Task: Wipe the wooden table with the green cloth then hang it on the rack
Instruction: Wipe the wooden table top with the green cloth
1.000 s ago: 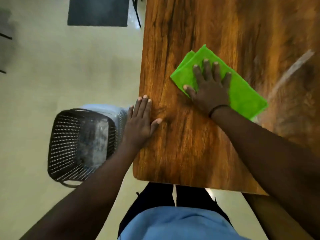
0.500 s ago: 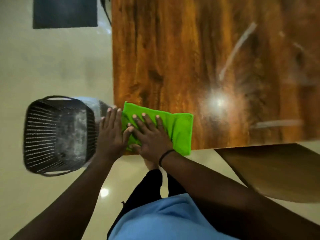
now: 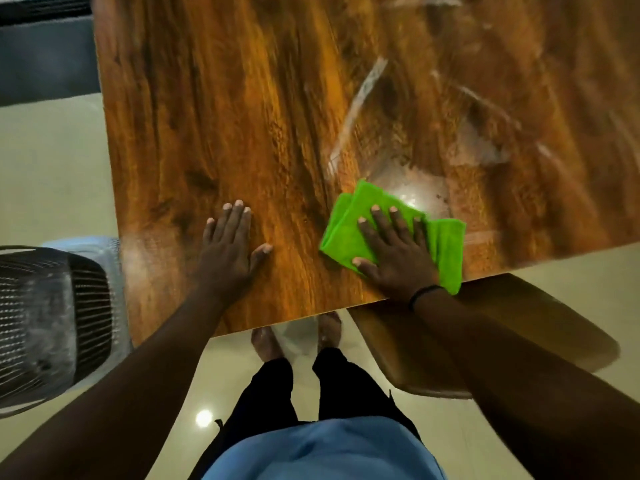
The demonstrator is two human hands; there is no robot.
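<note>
Brown, streaky-grained wooden counter (image 3: 242, 116): one, filling the upper picture. Far and right sides cut off by the frame; left edge and near edge both in view. Blurred pale streaks and a glare patch across the right half, hard to make out. Bare wood open beyond and to the left of both hands.

Pale glossy floor (image 3: 52, 168) to the left and below, with one small bright light spot. One dark mat (image 3: 45, 60) at top left, cut off by the frame.

One lower brown wooden board (image 3: 519, 323) jutting out under the counter's near edge at right, partly hidden by the right forearm.

One black perforated basket (image 3: 41, 323) on the floor by the counter's left edge, cut off at the frame; one paler basket (image 3: 86, 244) behind it, mostly hidden.

Two bare feet (image 3: 265, 344) just under the near edge, toes hidden by the counter.

Two hands. Left hand (image 3: 227, 251) flat on bare wood near the near edge, grip released, grasping nothing. Right hand (image 3: 394, 258) flat on the cloth, fingers stretched out, grip released, pressing rather than clenching; one thin black band (image 3: 424, 294) at the wrist.

One bright green folded cloth (image 3: 346, 233) on the counter, well right of the left hand, lower right corner reaching the near edge, middle hidden under the palm.
</note>
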